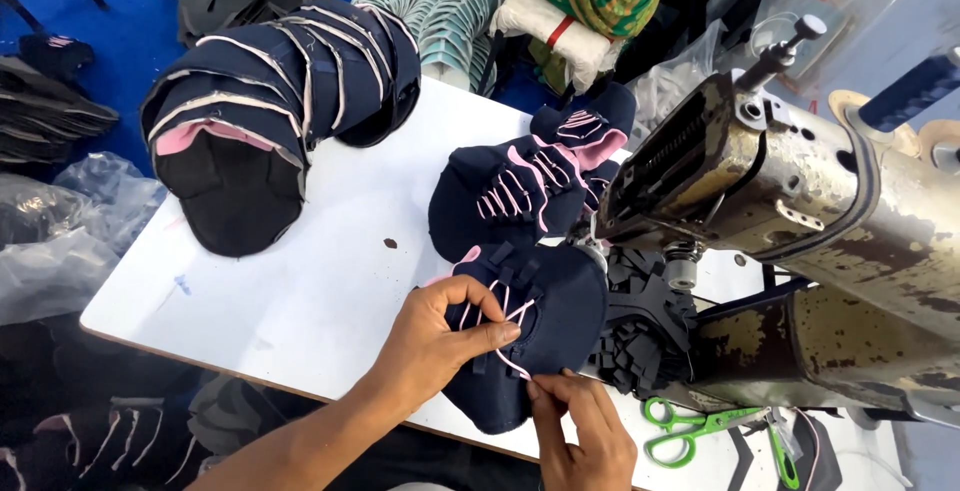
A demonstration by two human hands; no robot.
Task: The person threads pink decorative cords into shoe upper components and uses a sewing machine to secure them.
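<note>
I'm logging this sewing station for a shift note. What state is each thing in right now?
Left hand: grip pinching pink lace on the navy shoe upper.
Right hand: grip pinching the upper's lower edge.
Navy shoe upper: lying flat at the sewing machine, laces loose.
Finished uppers: piled behind it.
Stack of uppers: nested, lying on its side.
Green scissors: blades shut, lying on the white table.

From the hands (500,371), the white surface (300,291) lies free toward 9 and 10 o'clock. The sewing machine (800,211) blocks 2 o'clock, stacked uppers (270,101) stand at 11, green scissors (690,429) at 3.
</note>
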